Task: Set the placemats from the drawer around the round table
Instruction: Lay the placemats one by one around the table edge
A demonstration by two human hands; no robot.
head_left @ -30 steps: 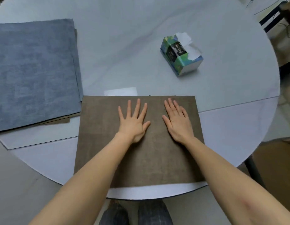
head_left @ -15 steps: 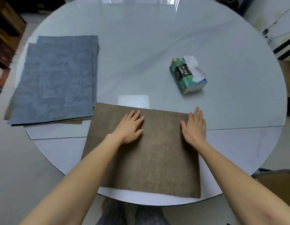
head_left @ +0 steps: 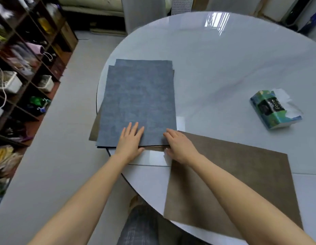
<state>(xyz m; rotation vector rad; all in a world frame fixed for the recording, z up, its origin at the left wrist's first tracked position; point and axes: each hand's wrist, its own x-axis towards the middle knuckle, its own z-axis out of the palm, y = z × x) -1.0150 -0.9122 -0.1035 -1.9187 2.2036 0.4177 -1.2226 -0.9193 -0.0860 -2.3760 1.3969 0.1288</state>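
Observation:
A stack of placemats [head_left: 137, 103] with a blue one on top lies at the left side of the round white table [head_left: 224, 55]; brown edges stick out beneath it. A single brown placemat [head_left: 242, 174] lies flat at the table's near edge, to the right of the stack. My left hand [head_left: 130, 142] rests flat, fingers straight, on the near edge of the blue top mat. My right hand [head_left: 180, 145] is at the stack's near right corner, fingers over the top and thumb at the edge; I cannot tell whether it pinches a mat.
A green and blue tissue pack [head_left: 273, 110] lies on the table's right side. Dark shelves [head_left: 21, 76] full of clutter stand along the left wall, across a strip of grey floor. My knee [head_left: 139, 225] shows below the table's edge.
Both hands left the brown placemat and moved left onto the near edge of the blue stack. My view swung left, so the brown mat now sits at the right.

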